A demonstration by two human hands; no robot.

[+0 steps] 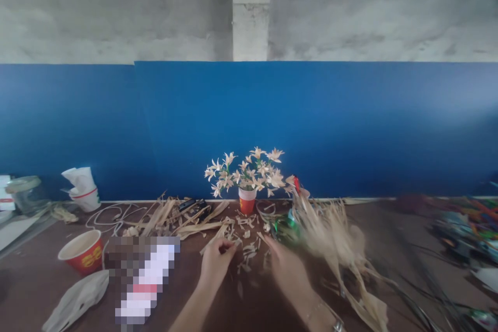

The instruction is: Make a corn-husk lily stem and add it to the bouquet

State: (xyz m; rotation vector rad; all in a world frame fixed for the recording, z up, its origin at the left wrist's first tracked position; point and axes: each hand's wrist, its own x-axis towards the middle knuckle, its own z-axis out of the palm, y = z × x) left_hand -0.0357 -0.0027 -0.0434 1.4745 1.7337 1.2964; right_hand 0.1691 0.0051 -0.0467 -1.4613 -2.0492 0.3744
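At the middle of the table, my left hand (218, 260) is closed, thumb and forefinger pinched at a pale piece of dried corn husk (236, 243). My right hand (287, 265) lies low over the table with fingers stretched out, slightly blurred, and nothing shows in it. Between both hands are scattered small husk scraps (247, 255). Just beyond them stands a red and white paper cup (247, 202) holding a bunch of pale, pointed-petal flowers (257, 171) on green stems. A large bundle of dried husks (334, 233) lies right of my right hand.
More husk strips (159, 218) and a white cord (112, 218) lie at the left back. A red paper cup (81, 251), a single broad husk (80, 301) and a glass jar (27, 192) are farther left. Tangled coloured items (467, 228) sit at right. A blue panel (249, 109) rises behind.
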